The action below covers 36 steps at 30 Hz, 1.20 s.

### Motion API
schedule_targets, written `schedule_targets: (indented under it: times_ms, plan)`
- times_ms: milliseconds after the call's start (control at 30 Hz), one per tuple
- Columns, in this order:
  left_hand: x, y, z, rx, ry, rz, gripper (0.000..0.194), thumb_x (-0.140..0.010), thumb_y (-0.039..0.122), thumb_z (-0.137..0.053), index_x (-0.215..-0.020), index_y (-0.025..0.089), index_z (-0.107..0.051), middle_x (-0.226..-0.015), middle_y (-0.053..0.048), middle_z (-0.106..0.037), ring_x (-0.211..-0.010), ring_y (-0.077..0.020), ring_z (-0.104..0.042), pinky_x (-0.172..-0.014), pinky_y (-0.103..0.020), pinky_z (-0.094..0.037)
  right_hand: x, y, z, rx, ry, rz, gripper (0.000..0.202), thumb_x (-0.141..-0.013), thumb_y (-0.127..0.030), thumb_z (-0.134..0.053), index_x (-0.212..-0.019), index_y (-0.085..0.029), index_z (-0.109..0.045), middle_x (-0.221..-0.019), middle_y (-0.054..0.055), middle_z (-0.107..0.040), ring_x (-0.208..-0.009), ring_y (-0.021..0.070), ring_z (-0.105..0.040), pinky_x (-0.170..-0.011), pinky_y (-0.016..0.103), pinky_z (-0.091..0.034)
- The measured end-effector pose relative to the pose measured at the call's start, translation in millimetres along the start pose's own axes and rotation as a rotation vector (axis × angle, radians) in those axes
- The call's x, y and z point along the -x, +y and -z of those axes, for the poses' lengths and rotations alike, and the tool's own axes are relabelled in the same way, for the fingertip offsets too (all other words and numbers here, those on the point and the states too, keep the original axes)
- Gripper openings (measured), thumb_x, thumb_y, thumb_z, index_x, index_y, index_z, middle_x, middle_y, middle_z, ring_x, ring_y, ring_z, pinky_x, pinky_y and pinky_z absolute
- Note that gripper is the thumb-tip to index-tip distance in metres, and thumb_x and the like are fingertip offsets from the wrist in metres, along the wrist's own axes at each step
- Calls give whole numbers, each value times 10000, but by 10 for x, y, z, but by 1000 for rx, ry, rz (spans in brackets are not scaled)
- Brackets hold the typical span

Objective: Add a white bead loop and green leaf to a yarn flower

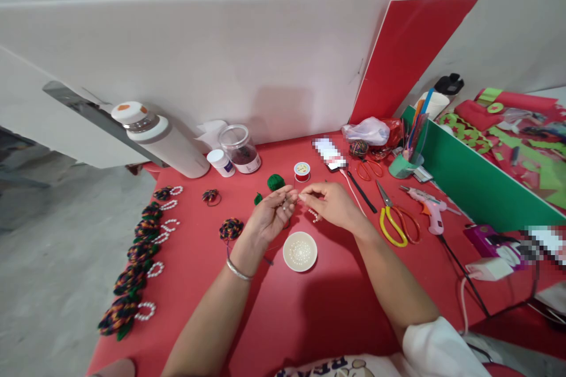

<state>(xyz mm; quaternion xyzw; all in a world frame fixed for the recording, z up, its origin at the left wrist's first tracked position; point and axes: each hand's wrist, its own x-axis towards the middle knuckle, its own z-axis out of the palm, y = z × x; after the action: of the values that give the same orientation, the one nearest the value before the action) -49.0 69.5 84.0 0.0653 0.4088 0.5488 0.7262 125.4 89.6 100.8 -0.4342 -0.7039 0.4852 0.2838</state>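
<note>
Above the red table [336, 306], my left hand [270, 216] is palm up, thumb and fingertips drawn together around something too small to make out. Close beside it, my right hand [329, 203] pinches at the same spot, and a short string of white beads [313, 214] hangs below its fingers. A white bowl [300, 251] with small pearl beads stands just below both hands. Beyond them are a green yarn ball [276, 182] and a spool of red thread [302, 172]. A multicoloured crocheted piece [230, 228] lies left of my left wrist.
Crocheted pieces with bead loops [137, 252] line the left edge. A white bottle [170, 141], a clear jar [240, 150] and a phone [329, 154] stand or lie at the back. Yellow-handled scissors [391, 224], a glue gun [428, 206] and a green divider [477, 171] are right.
</note>
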Motion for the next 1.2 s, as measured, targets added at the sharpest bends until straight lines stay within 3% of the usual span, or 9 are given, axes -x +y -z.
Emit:
schedule_targets:
  times_ms: [100,167,233,300,400,500,867,1200]
  plan:
    - [-30,-10,61,-53,-39,-53,213,-960,50,-452,-848,97,-626,-757,-68,-682,-576,-79,-632,-494,-138,-489,13,-11,-14,47,22,27,221,-946,-307,-542,-952,-199,-734,-645,-11,-663,-498,100,-577,-497,210,-412]
    - [-51,-17,115,-112,-104,-47,225,-969,163,-528,-774,99,-618,-630,-29,-611,-469,-57,-533,-426,-130,-421,25,-43,-12,117,49,61,215,-945,-309,-559,-900,-199,-737,-621,-17,-644,-523,99,-567,-522,213,-396]
    - [-62,-24,162,-163,-196,-14,273,-931,294,-634,-733,108,-614,-514,31,-487,-388,-40,-402,-368,-133,-337,37,-81,-5,178,70,98,220,-947,-323,-574,-875,-203,-744,-598,-26,-621,-528,97,-540,-538,220,-380]
    - [-64,-30,188,-162,-255,-9,266,-856,323,-734,-746,110,-618,-523,50,-467,-379,-23,-330,-349,-128,-274,46,-111,-1,216,97,135,215,-949,-317,-581,-872,-210,-751,-606,-30,-621,-525,92,-511,-551,227,-368]
    - [-58,-34,188,-114,-266,-31,217,-755,201,-818,-820,103,-636,-641,30,-558,-404,3,-312,-349,-112,-227,54,-124,-4,255,146,174,189,-939,-287,-601,-852,-212,-751,-656,-24,-647,-536,91,-499,-568,237,-362]
    - [-46,-33,174,-91,-271,-33,246,-709,167,-846,-833,104,-643,-641,38,-554,-405,8,-301,-347,-108,-214,55,-120,-12,292,175,210,174,-931,-272,-614,-835,-213,-746,-687,-15,-661,-578,101,-518,-598,244,-366]
    - [-31,-34,184,-98,-313,-33,345,-757,373,-834,-741,110,-612,-648,22,-568,-406,6,-282,-356,-112,-231,77,-154,-30,332,239,286,208,-944,-279,-591,-803,-208,-725,-667,-7,-607,-600,115,-493,-627,252,-370]
    - [-22,-23,167,-125,-286,17,353,-841,433,-746,-768,109,-626,-608,25,-563,-377,1,-268,-347,-118,-222,77,-155,-63,324,233,303,191,-945,-258,-594,-816,-217,-728,-696,-5,-631,-618,114,-508,-643,251,-377]
